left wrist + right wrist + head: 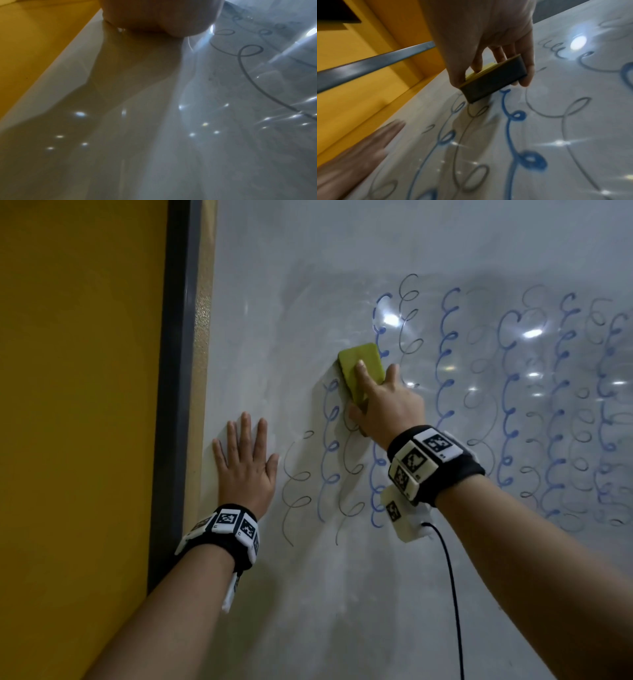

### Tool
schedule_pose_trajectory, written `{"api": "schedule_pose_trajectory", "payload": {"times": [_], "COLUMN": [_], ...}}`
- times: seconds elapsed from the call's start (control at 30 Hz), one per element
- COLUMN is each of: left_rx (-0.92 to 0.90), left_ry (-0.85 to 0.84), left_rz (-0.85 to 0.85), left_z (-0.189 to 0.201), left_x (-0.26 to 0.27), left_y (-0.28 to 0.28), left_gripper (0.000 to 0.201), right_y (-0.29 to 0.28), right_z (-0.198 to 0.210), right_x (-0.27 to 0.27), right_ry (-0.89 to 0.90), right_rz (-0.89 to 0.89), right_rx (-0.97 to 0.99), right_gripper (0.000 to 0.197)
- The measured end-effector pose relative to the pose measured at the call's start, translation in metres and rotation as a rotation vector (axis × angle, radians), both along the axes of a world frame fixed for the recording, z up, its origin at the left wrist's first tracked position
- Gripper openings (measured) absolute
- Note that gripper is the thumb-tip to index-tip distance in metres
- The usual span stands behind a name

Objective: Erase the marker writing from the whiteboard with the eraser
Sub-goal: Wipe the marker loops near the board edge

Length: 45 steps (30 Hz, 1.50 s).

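Right hand [383, 405] grips eraser [361, 368], seemingly against whiteboard [308, 594].

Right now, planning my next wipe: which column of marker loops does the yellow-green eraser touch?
The thick blue loop column under the eraser's right edge; the thin grey column stands clear to its right.

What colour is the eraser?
The eraser is yellow-green on its back, with a dark wiping pad; the head view shows it best.
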<state>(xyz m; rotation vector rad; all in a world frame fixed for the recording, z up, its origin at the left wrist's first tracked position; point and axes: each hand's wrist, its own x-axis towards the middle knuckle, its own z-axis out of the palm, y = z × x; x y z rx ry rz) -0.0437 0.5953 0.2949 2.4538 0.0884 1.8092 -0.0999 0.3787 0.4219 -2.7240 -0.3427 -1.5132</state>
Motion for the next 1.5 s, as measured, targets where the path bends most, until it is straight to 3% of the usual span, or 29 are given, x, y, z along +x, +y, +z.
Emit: {"api": "schedule_pose_trajectory", "payload": {"times": [0.13,0.3,0.43,0.6,0.8,1.03,1.2,1.4,1.5], "left_rx": [-0.001,-0.007,-0.007,-0.014,-0.025,-0.024,-0.023,-0.032,-0.030], "left_ry": [0.006,0.039,0.052,0.044,0.049,0.048,0.098,0.113,0.103], "left_rz": [-0.009,0.008,-0.001,0.002,-0.002,0.035,0.050,0.080,0.069], "left_z": [0.001,0.002,0.001,0.002,0.002,0.002,0.003,0.002,0.002], "left_x": [-0.002,-0.003,-0.003,-0.002,-0.004,-0.004,-0.009,-0.007,-0.007], "left_y": [-0.002,-0.002,-0.001,0.000,-0.002,-0.002,-0.005,-0.005,-0.007], "left_gripper": [0.060,0.063,0.063,0.063,0.061,0.062,0.064,0.063,0.065], "right_y": [-0.002,0.000,0.004,-0.003,0.003,0.008,0.008,0.008,0.009], "right_z": [-0.017,-0.004,-0.011,0.017,-0.034,-0.012,-0.058,-0.004,-0.018], "right_x": [0.002,0.000,-0.001,-0.004,-0.004,-0.007,-0.010,-0.011,-0.012], "right_ry": [0.010,0.028,-0.001,0.020,0.081,0.082,0.135,0.076,0.109], "right_rz": [0.002,0.008,-0.011,-0.015,0.012,0.063,0.041,0.026,0.023], "right_rx": [-0.114,0.062,-0.126,0.021,0.021,0.068,-0.020,0.006,-0.006], "right_gripper": [0.065,0.069,0.066,0.068,0.070,0.069,0.069,0.068,0.070]}}
